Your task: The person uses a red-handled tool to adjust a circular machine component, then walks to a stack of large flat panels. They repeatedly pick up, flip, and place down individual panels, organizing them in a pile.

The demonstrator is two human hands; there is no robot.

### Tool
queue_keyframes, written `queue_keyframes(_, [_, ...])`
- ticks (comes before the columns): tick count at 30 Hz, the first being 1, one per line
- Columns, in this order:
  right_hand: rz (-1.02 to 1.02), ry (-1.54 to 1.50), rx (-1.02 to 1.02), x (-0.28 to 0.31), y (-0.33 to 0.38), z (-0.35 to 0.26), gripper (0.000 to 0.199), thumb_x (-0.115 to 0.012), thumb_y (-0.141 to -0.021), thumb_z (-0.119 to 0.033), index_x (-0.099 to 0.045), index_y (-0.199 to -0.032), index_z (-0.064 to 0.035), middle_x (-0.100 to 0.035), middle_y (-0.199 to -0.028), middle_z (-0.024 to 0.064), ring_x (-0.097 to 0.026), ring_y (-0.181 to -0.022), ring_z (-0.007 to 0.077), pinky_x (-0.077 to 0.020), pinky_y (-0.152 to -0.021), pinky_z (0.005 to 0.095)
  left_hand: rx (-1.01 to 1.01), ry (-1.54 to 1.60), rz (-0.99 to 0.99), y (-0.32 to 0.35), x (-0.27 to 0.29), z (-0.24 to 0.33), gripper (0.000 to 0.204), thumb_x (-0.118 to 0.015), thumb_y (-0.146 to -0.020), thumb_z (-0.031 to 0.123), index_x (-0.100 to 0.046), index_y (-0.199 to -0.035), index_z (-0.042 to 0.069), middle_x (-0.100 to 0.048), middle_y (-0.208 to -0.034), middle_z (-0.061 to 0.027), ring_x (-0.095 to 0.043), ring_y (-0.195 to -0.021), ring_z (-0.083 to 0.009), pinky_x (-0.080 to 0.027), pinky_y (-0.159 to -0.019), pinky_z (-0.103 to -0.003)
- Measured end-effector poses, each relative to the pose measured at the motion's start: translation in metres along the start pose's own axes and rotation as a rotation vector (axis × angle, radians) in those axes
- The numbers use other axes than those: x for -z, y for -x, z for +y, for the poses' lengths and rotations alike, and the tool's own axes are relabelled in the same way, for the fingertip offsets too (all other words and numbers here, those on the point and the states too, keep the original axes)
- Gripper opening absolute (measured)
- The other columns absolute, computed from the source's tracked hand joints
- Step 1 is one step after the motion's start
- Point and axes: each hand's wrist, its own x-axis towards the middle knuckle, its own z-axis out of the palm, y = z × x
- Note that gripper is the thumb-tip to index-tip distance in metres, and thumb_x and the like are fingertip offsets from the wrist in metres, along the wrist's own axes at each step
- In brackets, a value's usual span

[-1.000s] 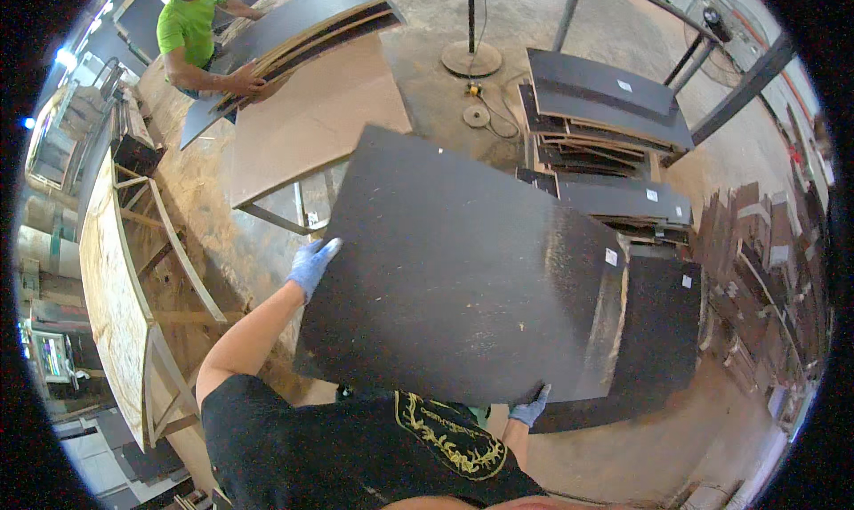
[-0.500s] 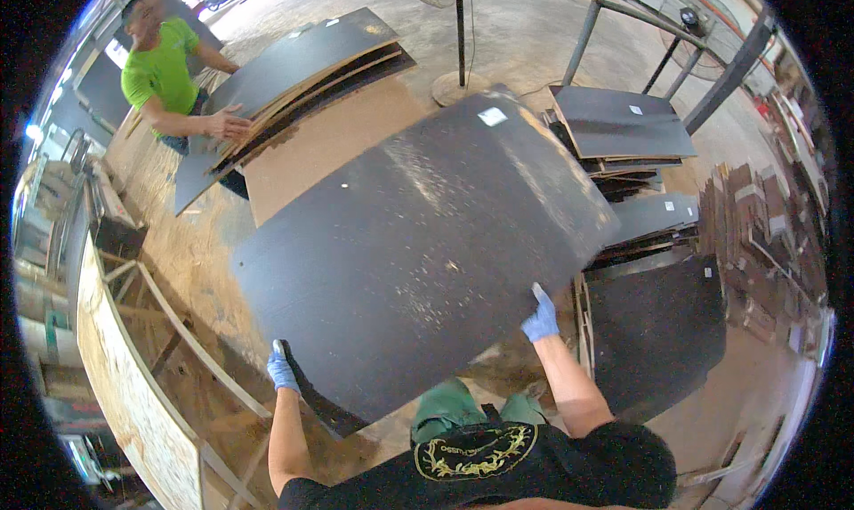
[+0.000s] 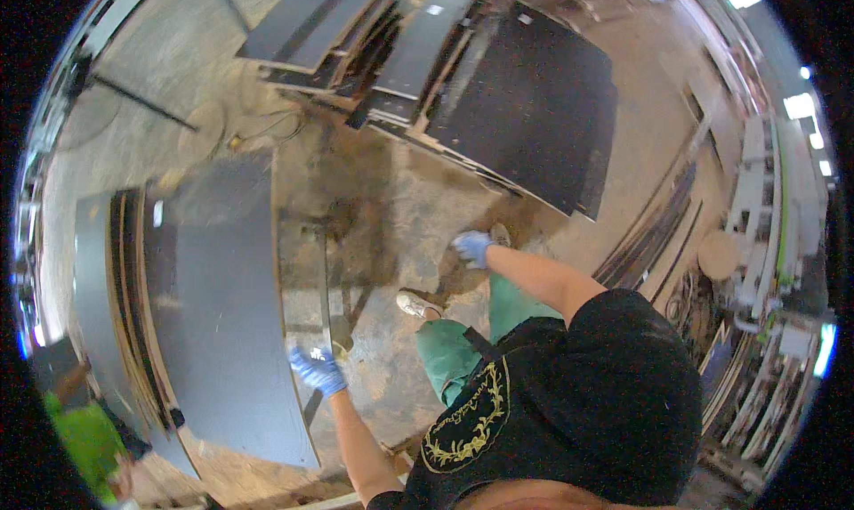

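Left of the person, on a stack of similar sheets: a large dark grey panel [image 3: 222,305], flat, rectangular, long side running away from the viewer, surface dull and dusty with pale scuffing, a small white label near its far left corner. Beneath it, lighter brown edges of other boards [image 3: 124,296], showing as thin layered strips along the left side. Just off the panel's near right edge, the left hand [image 3: 317,370] in a blue glove, fingers loosely curled, gripping nothing, close to the board but whether touching it could not be told. Farther right, over the bare dusty concrete floor [image 3: 391,198], the right hand [image 3: 472,247], also blue-gloved, fingers relaxed and empty, well apart from the panel. Below the hands, green trousers and a pale shoe [image 3: 418,305] planted on the floor. Beyond, at the top, another stack of black panels [image 3: 534,101], tilted and fanned out, with narrower dark boards beside it. At the lower left rim, a second person in a bright green shirt [image 3: 80,443], partly cut off.
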Motion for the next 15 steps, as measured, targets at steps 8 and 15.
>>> queue_keyframes(8, [1.127,-0.469,-0.563,0.206,0.001,0.180,0.093,-0.070,-0.064,-0.055,-0.035,-0.131,0.0015,-0.043,-0.129,0.0227,-0.044,-0.119,0.0291,-0.0387,-0.095,0.0382,0.396,0.331,-0.805,0.052,-0.320,0.064,0.053,-0.061,-0.082,0.010,-0.036,-0.129,0.006,-0.045,-0.124,-0.0102,-0.046,-0.109,-0.0197,-0.038,-0.093,-0.034])
queue_keyframes(15, [0.631,-1.012,-0.416,0.237,-0.043,0.233,0.076,-0.061,-0.075,-0.055,-0.037,-0.132,-0.0121,-0.041,-0.133,0.0093,-0.041,-0.117,0.0292,-0.0407,-0.089,0.0483,0.873,0.308,-1.016,0.104,-0.477,0.102,0.049,-0.060,-0.085,0.020,-0.037,-0.127,0.011,-0.053,-0.113,-0.0082,-0.052,-0.096,-0.0192,-0.045,-0.076,-0.032])
